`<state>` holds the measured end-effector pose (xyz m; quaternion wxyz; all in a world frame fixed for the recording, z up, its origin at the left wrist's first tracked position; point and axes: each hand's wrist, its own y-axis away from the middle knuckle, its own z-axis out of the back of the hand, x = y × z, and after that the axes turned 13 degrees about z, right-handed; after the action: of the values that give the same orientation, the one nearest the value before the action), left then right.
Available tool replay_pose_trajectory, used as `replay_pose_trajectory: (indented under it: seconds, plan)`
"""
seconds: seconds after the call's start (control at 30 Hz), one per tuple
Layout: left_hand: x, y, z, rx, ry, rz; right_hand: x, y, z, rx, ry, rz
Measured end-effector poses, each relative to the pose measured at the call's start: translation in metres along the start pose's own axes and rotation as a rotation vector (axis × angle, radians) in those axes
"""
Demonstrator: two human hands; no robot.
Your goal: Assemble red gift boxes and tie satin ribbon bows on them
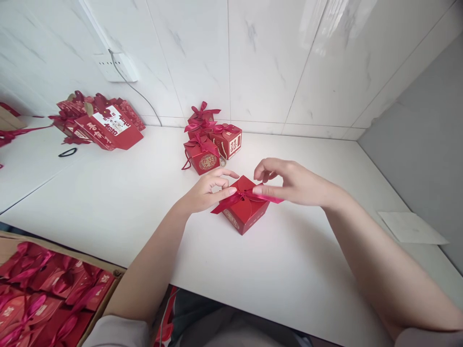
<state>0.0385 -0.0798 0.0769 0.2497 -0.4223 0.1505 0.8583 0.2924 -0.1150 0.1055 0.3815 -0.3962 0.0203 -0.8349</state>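
Note:
A red gift box (249, 217) with gold print on one side sits on the white table, its folded lid crossed by a crimson ribbon (220, 206) tied at the middle. My left hand (208, 190) is at the box's left, thumb tip at the ribbon by the knot and index finger reaching over the far corner, the two apart. On the other side, my right hand (285, 180) has its thumb along the ribbon's right part, with curled fingers raised away from the thumb. Whether either thumb presses the ribbon down I cannot tell.
Several finished red boxes (202, 154) with bows stand behind, near the tiled wall. Flattened red boxes (112, 130) lie at the back left, close to a black loop (67, 152). A carton (117, 274) of ribboned boxes is at lower left. White paper (412, 227) lies at right.

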Motion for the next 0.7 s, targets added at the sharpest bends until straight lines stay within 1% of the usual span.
replay_pose_trajectory:
  seconds: [0.1, 0.2, 0.3, 0.43, 0.47, 0.53, 0.6, 0.7]
  plan:
    - [-0.001, 0.0, -0.004, -0.041, -0.001, 0.002, 0.015, 0.0, -0.006, 0.157, 0.223, 0.105]
    - [-0.001, -0.002, -0.01, -0.119, -0.001, 0.034, 0.021, -0.002, -0.012, 0.227, 0.467, 0.142]
    - [-0.001, -0.004, -0.015, -0.194, -0.003, 0.051, 0.021, -0.004, -0.014, 0.229, 0.565, 0.142]
    - [-0.001, -0.004, -0.018, -0.234, -0.011, 0.059, 0.019, -0.002, -0.012, 0.147, 0.612, 0.155]
    - [0.0, -0.004, -0.019, -0.24, -0.017, 0.059, 0.019, -0.002, -0.012, 0.123, 0.618, 0.141]
    - [0.0, -0.004, -0.018, -0.251, -0.038, 0.052, 0.021, -0.001, -0.012, 0.096, 0.589, 0.068]
    - [0.001, -0.004, -0.019, -0.261, -0.06, 0.031, 0.023, -0.001, -0.012, 0.1, 0.507, -0.052]
    - [0.002, -0.004, -0.02, -0.272, -0.079, -0.005, 0.027, -0.003, -0.011, 0.14, 0.402, -0.231]
